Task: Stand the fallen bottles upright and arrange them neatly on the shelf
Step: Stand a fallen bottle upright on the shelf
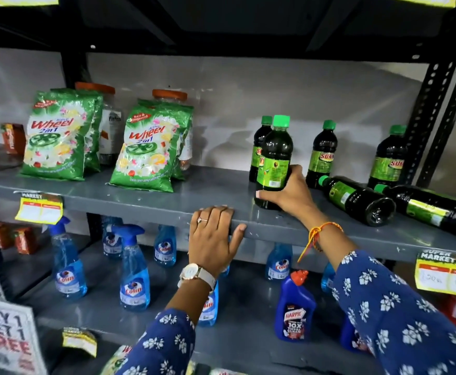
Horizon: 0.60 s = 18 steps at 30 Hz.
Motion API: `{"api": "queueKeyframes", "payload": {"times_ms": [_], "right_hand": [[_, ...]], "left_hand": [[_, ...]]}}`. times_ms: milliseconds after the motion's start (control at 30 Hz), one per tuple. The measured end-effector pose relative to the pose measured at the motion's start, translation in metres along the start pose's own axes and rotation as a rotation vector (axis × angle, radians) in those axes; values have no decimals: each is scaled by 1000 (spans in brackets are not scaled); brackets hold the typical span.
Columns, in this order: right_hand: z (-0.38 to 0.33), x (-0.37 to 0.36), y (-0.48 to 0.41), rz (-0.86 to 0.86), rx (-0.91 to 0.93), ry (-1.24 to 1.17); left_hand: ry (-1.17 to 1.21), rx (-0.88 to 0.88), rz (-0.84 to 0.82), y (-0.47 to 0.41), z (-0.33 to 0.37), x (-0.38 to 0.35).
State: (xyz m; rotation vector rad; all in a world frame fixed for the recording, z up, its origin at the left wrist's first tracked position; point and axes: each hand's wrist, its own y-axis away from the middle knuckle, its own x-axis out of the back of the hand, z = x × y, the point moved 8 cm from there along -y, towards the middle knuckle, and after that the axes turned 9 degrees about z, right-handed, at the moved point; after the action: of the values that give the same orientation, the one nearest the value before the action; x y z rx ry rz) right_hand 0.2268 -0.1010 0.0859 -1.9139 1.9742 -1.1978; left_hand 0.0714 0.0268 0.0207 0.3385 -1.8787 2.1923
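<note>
Dark bottles being sorted on the grey shelf [140, 197]

Her right hand [289, 193] wraps around an upright green-capped bottle [275, 158] near the shelf's front edge; two fallen bottles [356, 198] lie just right. Her left hand [213, 236] rests flat on the edge, holding nothing.

My right hand [289, 194] at centre right is extended forward with fingers curled closed in a grip, while my left hand [214, 236] rests palm-down at centre, fingers draped flat.
</note>
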Motion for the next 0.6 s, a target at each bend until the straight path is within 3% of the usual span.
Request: {"api": "queueKeyframes", "payload": {"times_ms": [200,333,600], "right_hand": [[8,-10,-3,-79,-67,-250],[9,-9,-4,-83,-52,-209],[16,-17,-4,-164,-128,-368]], "left_hand": [[-3,1,33,1,0,0],[-2,9,42,1,0,-1],[-14,21,56,2,-2,-2]]}}
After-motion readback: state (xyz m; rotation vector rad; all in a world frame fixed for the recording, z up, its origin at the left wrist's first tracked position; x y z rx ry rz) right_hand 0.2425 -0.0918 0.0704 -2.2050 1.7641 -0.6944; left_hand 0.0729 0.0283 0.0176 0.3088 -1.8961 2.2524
